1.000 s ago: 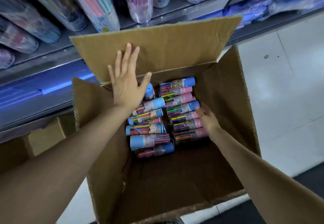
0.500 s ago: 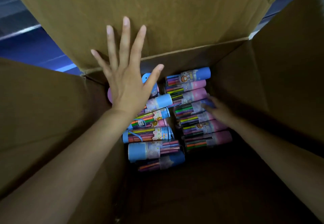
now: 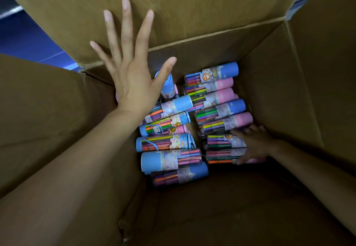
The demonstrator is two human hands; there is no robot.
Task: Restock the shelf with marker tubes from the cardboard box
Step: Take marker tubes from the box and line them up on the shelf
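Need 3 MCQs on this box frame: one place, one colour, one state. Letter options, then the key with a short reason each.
1. Where does the right hand rest?
A. On the marker tubes in the right-hand stack, deep in the cardboard box
B. On the shelf
C. On the box's outer wall

2. What colour is the cap of the farthest tube in the right-hand stack?
A. Green
B. Blue
C. Yellow

3. How is the left hand?
A. Curled round a tube
B. A closed fist
C. Fingers straight and spread, against the far flap

Key:
1 A: the hand lies on the nearest tubes of that stack, down by the box's right wall.
2 B: the wide end of that tube is light blue.
3 C: all fingers are straight and spread on the cardboard, holding nothing.
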